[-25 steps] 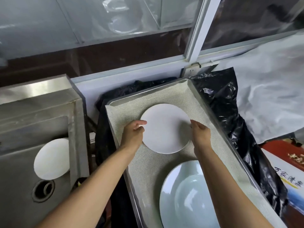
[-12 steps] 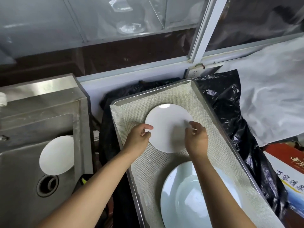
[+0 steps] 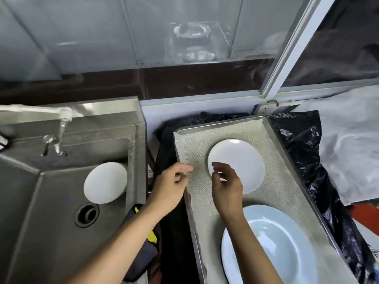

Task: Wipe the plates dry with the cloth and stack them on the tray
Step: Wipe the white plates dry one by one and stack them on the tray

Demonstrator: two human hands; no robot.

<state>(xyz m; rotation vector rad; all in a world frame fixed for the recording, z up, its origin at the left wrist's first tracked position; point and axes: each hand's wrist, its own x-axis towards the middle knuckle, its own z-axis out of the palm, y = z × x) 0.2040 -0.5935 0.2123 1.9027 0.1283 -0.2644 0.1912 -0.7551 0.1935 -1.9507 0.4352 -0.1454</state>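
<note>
A small white plate (image 3: 241, 162) lies on the grey cloth liner (image 3: 274, 193) inside the metal tray (image 3: 287, 148). A larger pale blue plate (image 3: 276, 244) sits in the tray nearer to me. My right hand (image 3: 226, 186) hovers over the small plate's near left edge, fingers loosely curled, holding nothing. My left hand (image 3: 171, 187) is over the tray's left rim, fingers relaxed and empty. Another white plate (image 3: 105, 182) leans in the steel sink (image 3: 41, 212) at the left.
A tap (image 3: 64, 115) runs water into the sink above a drain (image 3: 87, 214). Black plastic sheeting (image 3: 303, 160) lies under and right of the tray. A dark item with a yellow strip (image 3: 143, 242) sits between sink and tray. Window frame behind.
Both hands let go of the small white plate, which now rests on the tray liner. The hands drew back leftward, and the view swung left, showing more of the sink.
</note>
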